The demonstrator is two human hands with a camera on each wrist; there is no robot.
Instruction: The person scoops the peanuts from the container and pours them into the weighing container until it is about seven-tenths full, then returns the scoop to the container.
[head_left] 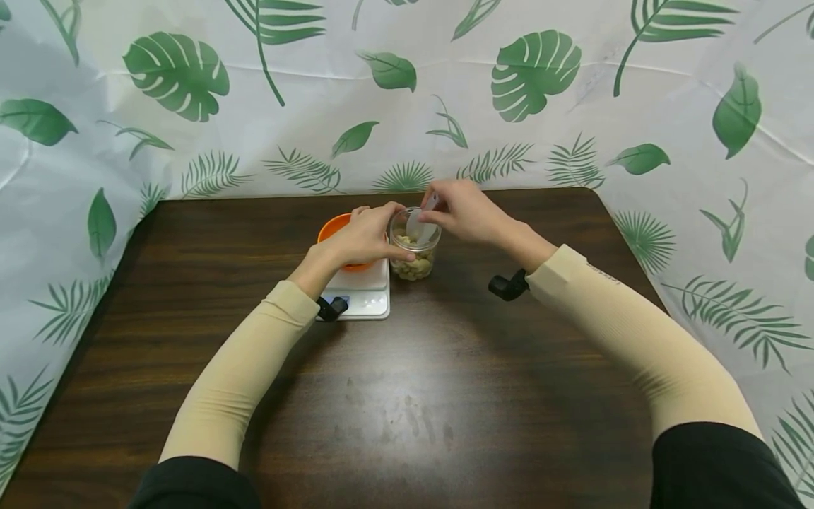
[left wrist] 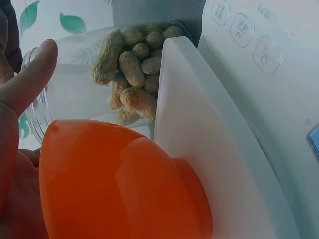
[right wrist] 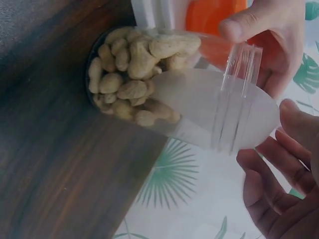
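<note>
A clear jar [head_left: 415, 248] holds peanuts [right wrist: 132, 89] in their shells and stands upright on the table, right beside the scale. My left hand [head_left: 364, 237] grips the jar near its mouth, thumb on the near side. Between the thumb and fingers of my right hand [head_left: 469, 211] is a white plastic spoon [head_left: 416, 226]. The spoon slants down through the jar's mouth, and its lower end reaches the peanuts. Under my left hand, an orange bowl [left wrist: 119, 179] sits on the white kitchen scale [head_left: 365, 304], partly hidden by that hand in the head view.
The dark wooden table [head_left: 407, 396] stretches toward me from the scale and jar. A white sheet [head_left: 432, 106] with green leaf prints hangs behind its back edge and along the sides. Each wrist wears a small black camera.
</note>
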